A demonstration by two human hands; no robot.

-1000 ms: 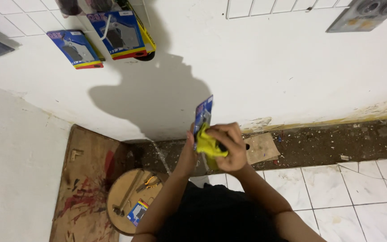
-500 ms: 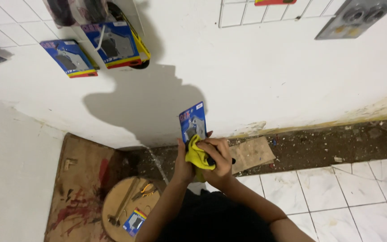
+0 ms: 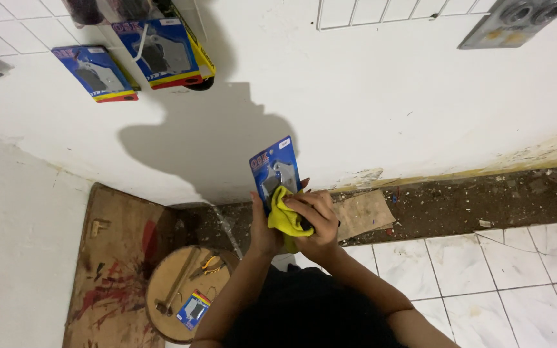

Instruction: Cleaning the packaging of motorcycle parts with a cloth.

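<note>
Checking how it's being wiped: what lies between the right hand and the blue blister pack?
A yellow cloth lies between them: the right hand presses it against the blue blister pack, as the head view shows.

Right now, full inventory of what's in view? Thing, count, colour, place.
blister pack: 1, blue card, held up in front of the wall
cloth: 1, yellow, pressed on the held pack
hanging packs: at least 2, blue with red and yellow edge, on the wall upper left
round stool: 1, wooden, lower left
hammer: 1, on the stool
pliers: 1, orange grips, on the stool
small pack: 1, blue, on the stool
cardboard piece: 1, brown, at the wall base
hands: left hand holds the pack, right hand holds the cloth
</note>
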